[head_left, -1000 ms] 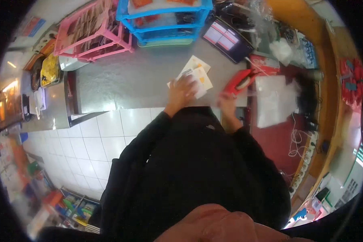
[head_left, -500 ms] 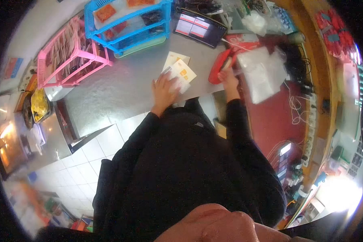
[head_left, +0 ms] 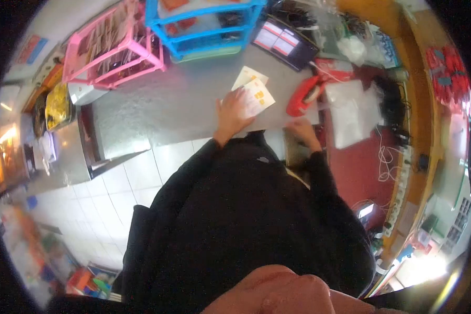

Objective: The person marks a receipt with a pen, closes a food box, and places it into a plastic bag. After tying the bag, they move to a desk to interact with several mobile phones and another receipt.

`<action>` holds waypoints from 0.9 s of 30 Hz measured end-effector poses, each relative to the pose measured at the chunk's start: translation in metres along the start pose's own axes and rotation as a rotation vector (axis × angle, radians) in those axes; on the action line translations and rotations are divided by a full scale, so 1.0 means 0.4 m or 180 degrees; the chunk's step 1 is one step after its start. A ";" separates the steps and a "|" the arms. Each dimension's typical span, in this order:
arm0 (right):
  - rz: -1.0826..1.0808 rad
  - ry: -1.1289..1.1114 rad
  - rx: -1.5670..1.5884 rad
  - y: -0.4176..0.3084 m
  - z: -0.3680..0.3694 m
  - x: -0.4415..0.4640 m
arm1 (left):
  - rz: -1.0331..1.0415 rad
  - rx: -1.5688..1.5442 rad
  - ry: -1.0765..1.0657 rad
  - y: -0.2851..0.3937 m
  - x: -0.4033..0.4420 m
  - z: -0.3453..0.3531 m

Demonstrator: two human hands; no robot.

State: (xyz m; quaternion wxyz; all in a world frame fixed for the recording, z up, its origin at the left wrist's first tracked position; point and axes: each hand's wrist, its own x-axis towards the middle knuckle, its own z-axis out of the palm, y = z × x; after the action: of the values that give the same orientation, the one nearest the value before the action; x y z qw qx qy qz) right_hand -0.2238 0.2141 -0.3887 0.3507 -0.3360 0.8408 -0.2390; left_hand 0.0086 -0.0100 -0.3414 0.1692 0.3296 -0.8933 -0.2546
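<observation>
- Resting on the printed cards [head_left: 260, 96], left hand [head_left: 233, 114] looks palm-down, fingers a bit spread
- right hand [head_left: 302, 130] was at the red pouch [head_left: 302, 99] before, now it's just off the near end, by the front edge; too blurry to tell its grip
- counter [head_left: 157, 104] runs wide left of the cards

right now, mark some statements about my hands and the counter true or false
1. The left hand is at the pale cards on the counter. True.
2. The right hand is inside the blue rack. False: it is near the red pouch, by the counter's front edge.
3. The pink rack is left of the blue rack. True.
4. The tablet has a dark, blank screen. False: it is lit.
</observation>
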 end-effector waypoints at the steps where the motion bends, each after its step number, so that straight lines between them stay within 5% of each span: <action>1: -0.0105 -0.0557 0.0231 -0.150 -0.031 0.029 | -0.0136 -0.0220 -0.0117 0.000 0.002 -0.009; 5: -0.2261 -0.0776 -0.1310 -0.468 0.061 0.170 | -0.0165 -0.0569 0.0051 0.011 0.007 -0.025; 8: -0.1498 -0.0872 -0.2937 -0.550 0.087 0.199 | -0.0061 -0.0764 0.0139 0.008 0.009 -0.045; 9: -0.1068 -0.0757 -0.2733 -0.548 0.049 0.212 | -0.0012 -0.0822 0.0183 -0.003 0.008 -0.035; 13: -0.1045 -0.0827 -0.3220 -0.504 -0.104 0.257 | -0.0010 -0.0646 0.0076 -0.003 0.008 -0.030; 16: -0.1187 0.0663 -0.2795 -0.376 -0.177 0.413 | 0.0109 -0.0564 0.0200 -0.003 0.025 -0.031; 20: -0.1301 0.0789 -0.2958 -0.416 -0.123 0.479 | 0.0147 -0.0748 0.1024 -0.026 -0.006 -0.020; 23: -0.1306 0.1037 -0.3096 -0.318 -0.041 0.621 | -0.1149 -0.1176 0.1529 -0.069 -0.057 0.028; 27: -0.1727 0.1820 -0.3090 -0.231 -0.015 0.709 | -0.1857 -0.1684 0.1595 -0.147 -0.112 0.035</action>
State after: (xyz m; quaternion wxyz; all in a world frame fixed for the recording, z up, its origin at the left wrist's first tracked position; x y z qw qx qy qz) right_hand -0.3413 -0.0540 -0.4478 -0.1539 -0.5814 0.7989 0.0092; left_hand 0.0639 -0.0134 -0.3922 0.3793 0.5639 -0.5992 -0.4232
